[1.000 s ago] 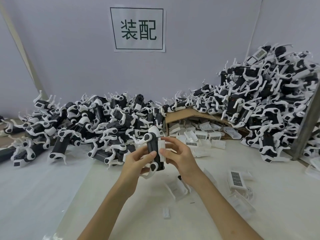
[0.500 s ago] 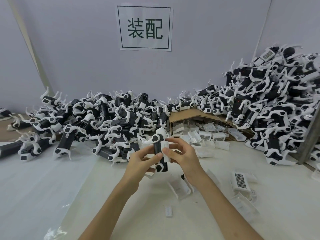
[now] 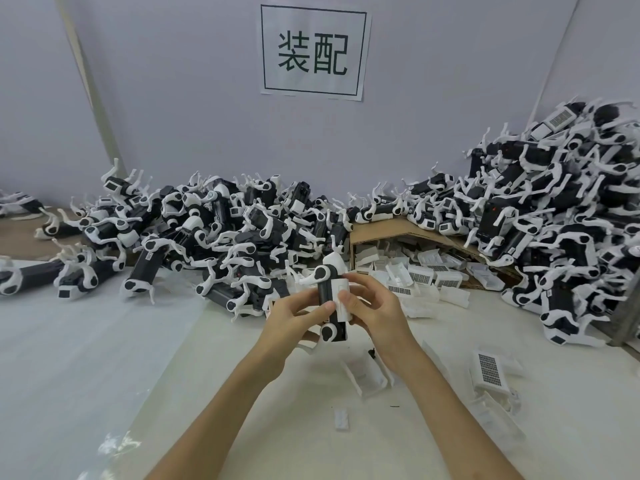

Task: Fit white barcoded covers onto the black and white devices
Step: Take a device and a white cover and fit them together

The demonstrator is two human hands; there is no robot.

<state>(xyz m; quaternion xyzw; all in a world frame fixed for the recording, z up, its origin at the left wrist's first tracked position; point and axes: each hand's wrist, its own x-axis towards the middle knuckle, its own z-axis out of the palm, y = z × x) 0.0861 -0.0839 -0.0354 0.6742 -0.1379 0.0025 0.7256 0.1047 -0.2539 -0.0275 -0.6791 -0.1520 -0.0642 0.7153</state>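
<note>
I hold one black and white device (image 3: 329, 292) upright above the table's middle. My left hand (image 3: 294, 317) grips its lower body from the left, thumb across the black side. A white cover (image 3: 343, 299) lies against the device's right side, and my right hand (image 3: 375, 311) pinches it there with thumb and fingers. The cover's barcode is not visible. Loose white covers lie on the table, one with its barcode up (image 3: 489, 370) at the right and another (image 3: 365, 375) just below my hands.
Large heaps of black and white devices fill the back left (image 3: 207, 230) and the right (image 3: 554, 220). A flattened cardboard box (image 3: 381, 230) shelters several barcoded covers (image 3: 426, 275). A small white piece (image 3: 341, 418) lies near my right forearm. A sign (image 3: 313, 50) hangs on the wall.
The device and both hands stay together, with the cover held against its side throughout. The camera view has shifted slightly, moving the scene to the right.
</note>
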